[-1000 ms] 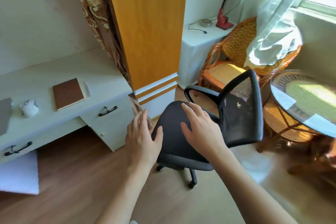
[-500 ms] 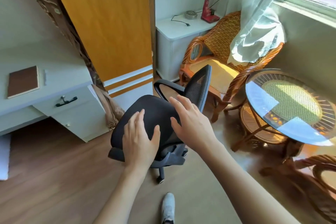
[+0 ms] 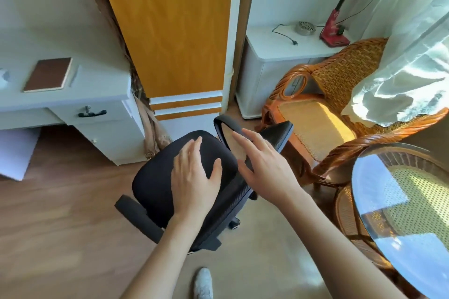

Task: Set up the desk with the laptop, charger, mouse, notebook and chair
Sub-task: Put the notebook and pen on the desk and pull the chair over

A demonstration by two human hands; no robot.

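Chair (image 3: 155, 184): we are seeing it on the floor right of the desk (image 3: 97, 85); wheels mostly hidden.
Left hand (image 3: 194, 177): spreading flat over the seat; contact unclear.
Right hand (image 3: 264, 165): opening wide beside the backrest, holding nothing.
Notebook (image 3: 48, 75): lying on the desk.

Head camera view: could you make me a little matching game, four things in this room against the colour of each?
Things:
1. office chair
2. notebook
3. desk lamp
4. desk

Colours:
a. red
b. white
c. black
d. brown

Pairs: 1-c, 2-d, 3-a, 4-b
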